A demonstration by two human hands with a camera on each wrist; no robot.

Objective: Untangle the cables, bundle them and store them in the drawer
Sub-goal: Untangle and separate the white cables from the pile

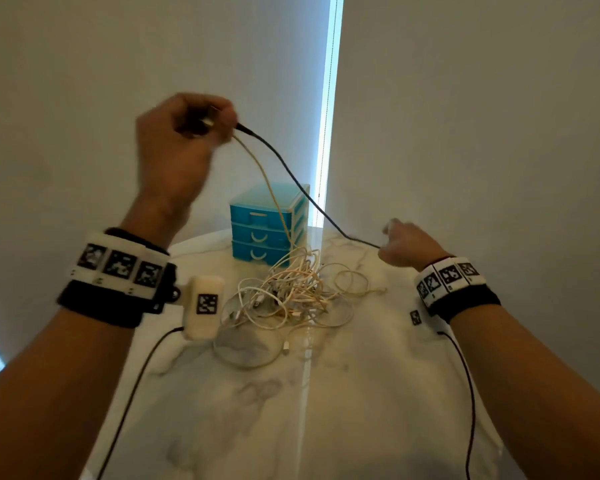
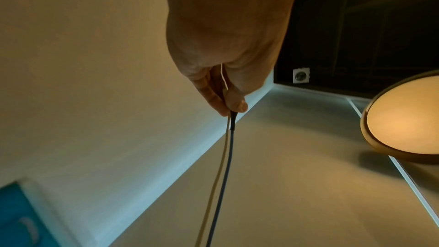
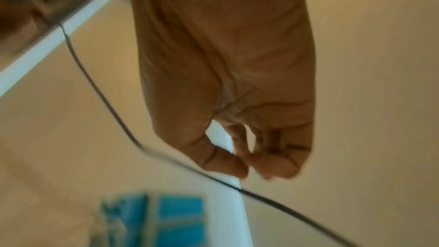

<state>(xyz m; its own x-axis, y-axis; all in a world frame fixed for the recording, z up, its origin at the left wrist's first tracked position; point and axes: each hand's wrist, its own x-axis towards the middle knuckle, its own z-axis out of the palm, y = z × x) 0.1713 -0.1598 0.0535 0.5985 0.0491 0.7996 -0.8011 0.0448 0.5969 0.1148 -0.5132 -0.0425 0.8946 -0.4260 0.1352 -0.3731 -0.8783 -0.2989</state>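
Note:
My left hand point(image 1: 219, 123) is raised above the table and pinches the plug end of a black cable point(image 1: 291, 174) together with a beige cable point(image 1: 264, 181); the left wrist view shows the same left hand point(image 2: 231, 109) pinching the black cable point(image 2: 229, 157) and the beige cable point(image 2: 222, 157). The black cable slopes down to my right hand point(image 1: 385, 242), whose curled fingertips pinch it. In the blurred right wrist view the black cable point(image 3: 166, 159) runs past the tips of my right hand point(image 3: 249, 169). A tangle of pale cables point(image 1: 291, 292) lies on the table; the beige cable rises out of it.
A small blue drawer unit point(image 1: 267, 226) with three shut drawers stands at the back of the white marble table point(image 1: 326, 410), close to the wall corner. A round glowing lamp point(image 2: 403, 119) shows in the left wrist view. Black wrist-camera leads hang from both forearms.

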